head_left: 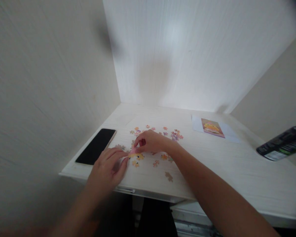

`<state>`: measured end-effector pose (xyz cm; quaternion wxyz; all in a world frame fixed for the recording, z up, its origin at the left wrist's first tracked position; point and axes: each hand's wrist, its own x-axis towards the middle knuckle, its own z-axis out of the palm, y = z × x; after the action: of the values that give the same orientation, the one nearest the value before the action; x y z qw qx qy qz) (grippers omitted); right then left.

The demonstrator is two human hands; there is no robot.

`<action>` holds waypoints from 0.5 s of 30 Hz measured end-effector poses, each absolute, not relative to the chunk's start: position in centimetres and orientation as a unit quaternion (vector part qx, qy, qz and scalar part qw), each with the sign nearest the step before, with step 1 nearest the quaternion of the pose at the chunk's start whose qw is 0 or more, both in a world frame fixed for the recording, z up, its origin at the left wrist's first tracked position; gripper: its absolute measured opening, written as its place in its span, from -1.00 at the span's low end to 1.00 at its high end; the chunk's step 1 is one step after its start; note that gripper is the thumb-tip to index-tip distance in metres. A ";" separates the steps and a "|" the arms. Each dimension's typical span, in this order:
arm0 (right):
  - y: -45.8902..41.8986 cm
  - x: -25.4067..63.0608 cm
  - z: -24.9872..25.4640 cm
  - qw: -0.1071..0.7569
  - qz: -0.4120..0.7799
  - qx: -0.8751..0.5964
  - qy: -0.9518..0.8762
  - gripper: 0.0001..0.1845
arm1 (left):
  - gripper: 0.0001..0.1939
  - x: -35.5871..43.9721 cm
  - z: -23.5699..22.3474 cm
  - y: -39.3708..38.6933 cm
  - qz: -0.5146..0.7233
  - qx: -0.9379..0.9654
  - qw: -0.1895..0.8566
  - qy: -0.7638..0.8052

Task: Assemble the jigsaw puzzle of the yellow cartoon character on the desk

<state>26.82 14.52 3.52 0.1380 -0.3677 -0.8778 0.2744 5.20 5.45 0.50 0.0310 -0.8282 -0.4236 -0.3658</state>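
Note:
Small jigsaw pieces in pink, orange and purple lie scattered on a pale wooden desk. A joined cluster of yellow and pink pieces lies near the front left. My left hand has its fingers curled and their tips pressed against the cluster's left edge. My right hand reaches in from the right, its fingers pinched together over the top of the same cluster. What the pinch holds is too small to name.
A black phone lies face up at the desk's left edge. A reference picture on white paper sits at the back right. A dark can lies on its side at the far right. Walls enclose the desk left and behind.

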 end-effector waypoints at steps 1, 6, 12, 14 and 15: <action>14.5 26.8 3.6 0.141 0.274 -0.372 -0.876 -0.74 | -0.86 5.2 0.6 5.3 -0.352 -0.839 0.021 -0.414; 14.2 26.7 3.7 0.168 0.233 -0.401 -0.870 -0.80 | -0.76 5.4 1.2 5.0 -0.276 -0.879 -0.022 -0.389; 14.5 26.5 3.2 0.177 0.196 -0.414 -0.871 -0.80 | -0.89 5.3 1.8 5.2 -0.277 -0.879 -0.108 -0.373; 14.7 26.6 3.1 0.178 0.201 -0.413 -0.870 -0.80 | -0.90 5.2 1.6 5.4 -0.283 -0.871 -0.130 -0.379; 14.8 26.6 3.1 0.181 0.203 -0.415 -0.868 -0.80 | -0.89 5.1 1.5 5.5 -0.283 -0.866 -0.136 -0.389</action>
<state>26.57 14.76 3.08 0.1809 -0.4151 -0.8682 0.2028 5.12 5.50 1.53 -0.1355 -0.8659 -0.3892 -0.2834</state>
